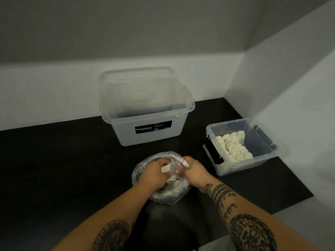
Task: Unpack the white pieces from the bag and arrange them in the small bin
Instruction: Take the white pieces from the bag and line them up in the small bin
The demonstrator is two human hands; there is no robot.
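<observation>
Clear plastic bag [161, 197] sits on the black counter [72, 160], mouth open, both hands in it. Left hand [154, 173]: fingers curled round one white piece [165, 168], raised at the bag's mouth. Right hand [194, 171]: fingers pinch the bag's rim, holding it open. More pieces lie loose in the bottom of the bag. Small bin [235, 168] stands to the right, well apart from the bag, with white pieces [233, 144] ranked in rows along its left side and the right side bare. Large Megabox tub [148, 134] behind, unused. Step in hand: drawing out a piece, task seemingly around midway. Next move likely calls for carrying the piece right and setting it snug against the rows.
</observation>
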